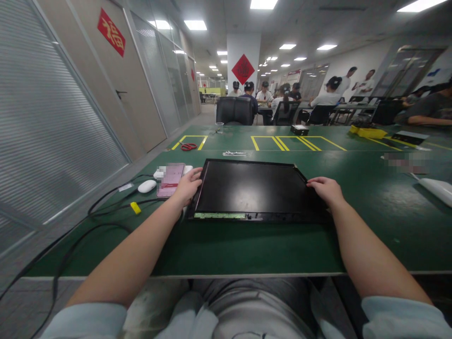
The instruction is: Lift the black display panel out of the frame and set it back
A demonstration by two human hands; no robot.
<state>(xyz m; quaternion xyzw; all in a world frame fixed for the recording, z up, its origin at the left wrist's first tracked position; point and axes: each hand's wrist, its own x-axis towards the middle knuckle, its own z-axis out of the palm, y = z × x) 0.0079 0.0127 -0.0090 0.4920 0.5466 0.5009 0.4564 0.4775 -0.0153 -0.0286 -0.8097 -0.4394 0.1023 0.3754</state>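
Observation:
In front of me a black flat display panel point(252, 190) lies screen up on the green table point(254, 252). Along its near edge runs a thin strip, partly green, that looks like an exposed circuit board. My left hand point(189, 187) grips the panel's left edge, thumb and fingers closed on the frame. At the right edge, near the far corner, my right hand point(326, 189) pinches the black frame between thumb and fingertips. The panel's underside is hidden.
Left of the panel lie a phone point(170, 180), a white mouse-like object point(147, 186), a yellow piece point(135, 207) and black cables point(106, 226). Beyond it are red-handled scissors point(189, 146), small metal pieces point(234, 153) and a cup point(219, 127). Several people sit farther back.

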